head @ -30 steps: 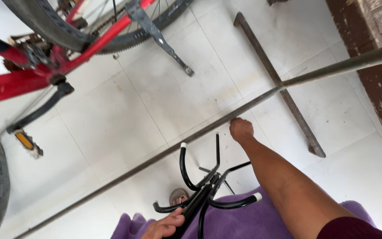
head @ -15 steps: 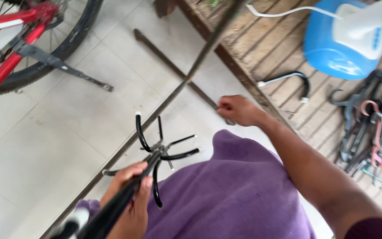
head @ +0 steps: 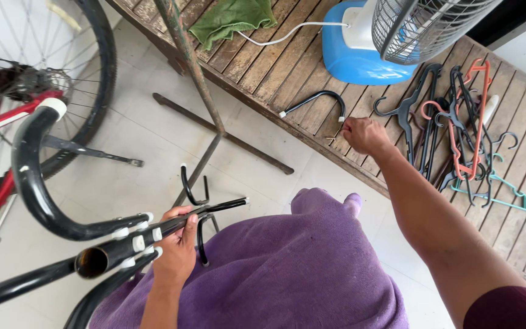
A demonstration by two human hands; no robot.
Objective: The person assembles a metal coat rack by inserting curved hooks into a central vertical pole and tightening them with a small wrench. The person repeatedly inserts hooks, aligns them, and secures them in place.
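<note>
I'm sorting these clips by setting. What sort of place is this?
Probably a home porch or utility corner. A bicycle wheel stands on pale floor tiles, and a blue electric fan and a heap of clothes hangers sit on a slatted wooden platform.

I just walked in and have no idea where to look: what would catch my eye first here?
Probably the black tube rack with curved arms, gripped by the left hand over a purple cloth at the bottom. Next, the right hand reaching to the wooden deck, next to a loose black hook. A blue fan and a heap of hangers lie upper right, a red bicycle on the left.
</note>
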